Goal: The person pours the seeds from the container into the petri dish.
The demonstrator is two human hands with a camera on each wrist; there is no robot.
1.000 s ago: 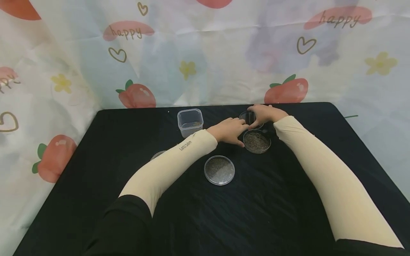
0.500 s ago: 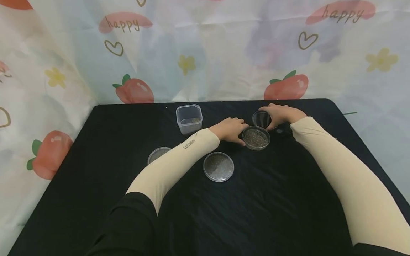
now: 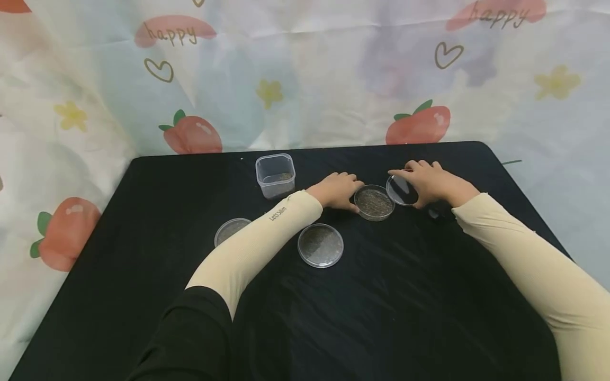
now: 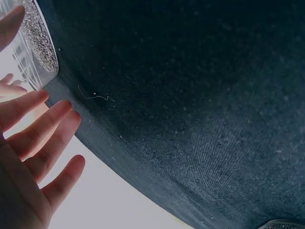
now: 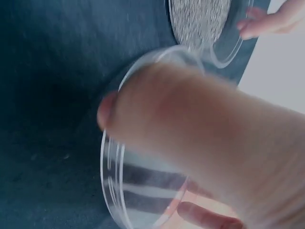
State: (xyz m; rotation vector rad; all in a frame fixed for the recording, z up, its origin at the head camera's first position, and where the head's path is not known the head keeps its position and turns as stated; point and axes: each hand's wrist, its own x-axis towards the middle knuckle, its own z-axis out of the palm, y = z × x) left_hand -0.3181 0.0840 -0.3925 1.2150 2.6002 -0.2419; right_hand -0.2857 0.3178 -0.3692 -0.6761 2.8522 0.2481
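Observation:
My right hand [image 3: 436,182] grips a clear round petri dish lid [image 5: 143,186] by its rim, thumb on one side and fingers on the other. It holds the lid tilted, just right of a petri dish of small brown-grey grains [image 3: 374,202]. On the other side of that dish is my left hand [image 3: 335,191], its thumb and fingertips at the dish's left edge. Seen from the left wrist, the left fingers [image 4: 52,138] are spread and fairly straight beside the grain dish [image 4: 40,40]. Whether they press on it is unclear.
A square clear plastic tub [image 3: 276,177] with a few grains stands at the back. Another round dish [image 3: 321,245] lies nearer the front, and one more dish [image 3: 231,230] is partly hidden by the left sleeve. A black cloth [image 3: 357,317] covers the table; a printed curtain hangs behind.
My right hand has drawn the clear lid rightward and slightly nearer, from behind the grain dish to its right side. My left hand stays beside the dish. The head view has shifted slightly.

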